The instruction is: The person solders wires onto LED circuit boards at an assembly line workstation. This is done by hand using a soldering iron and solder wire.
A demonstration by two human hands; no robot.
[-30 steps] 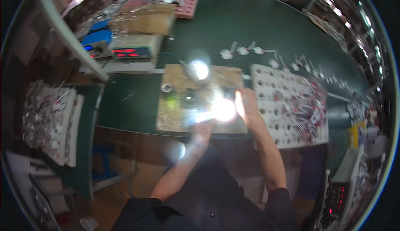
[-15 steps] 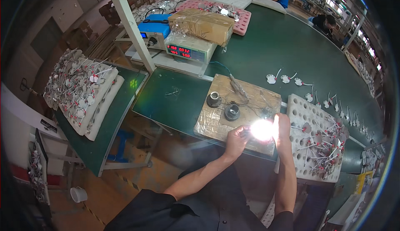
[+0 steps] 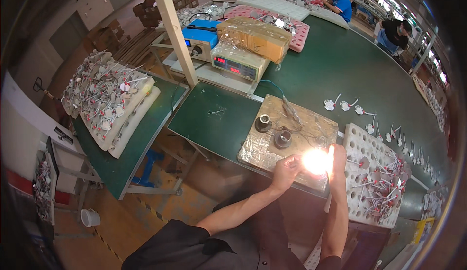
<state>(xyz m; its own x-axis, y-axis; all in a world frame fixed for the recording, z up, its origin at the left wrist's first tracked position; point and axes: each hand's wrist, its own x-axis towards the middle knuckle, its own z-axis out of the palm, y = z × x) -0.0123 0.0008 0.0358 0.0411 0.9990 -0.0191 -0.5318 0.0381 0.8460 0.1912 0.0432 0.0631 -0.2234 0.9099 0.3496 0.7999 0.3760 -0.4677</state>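
A glaring white light [image 3: 316,161] shines between my two hands over the front right of a tape-covered wooden board [image 3: 250,148]. It appears to be a lit LED lamp board, but the glare hides its outline. My left hand [image 3: 286,172] pinches at the light's left side, thumb and fingers together. On its right side my right hand [image 3: 337,160] is closed, fingers pointing up. Two dark round sockets, one [image 3: 263,123] with a metallic top and another [image 3: 283,138] nearer my left hand, stand on the board. A cabled probe [image 3: 291,112] lies behind them.
A white holed foam tray [image 3: 352,141] heaped with wired lamp boards [image 3: 384,180] lies to the right. More lamp boards [image 3: 344,105] line the green table. A power meter [image 3: 236,67], blue instrument [image 3: 199,39] and post [image 3: 175,31] stand behind. Left, another foam tray [image 3: 131,126] is piled high.
The whole view has shifted, so the bench sits farther right and lower in the picture. Both hands stay at the light. Fewer red digits show on the meter.
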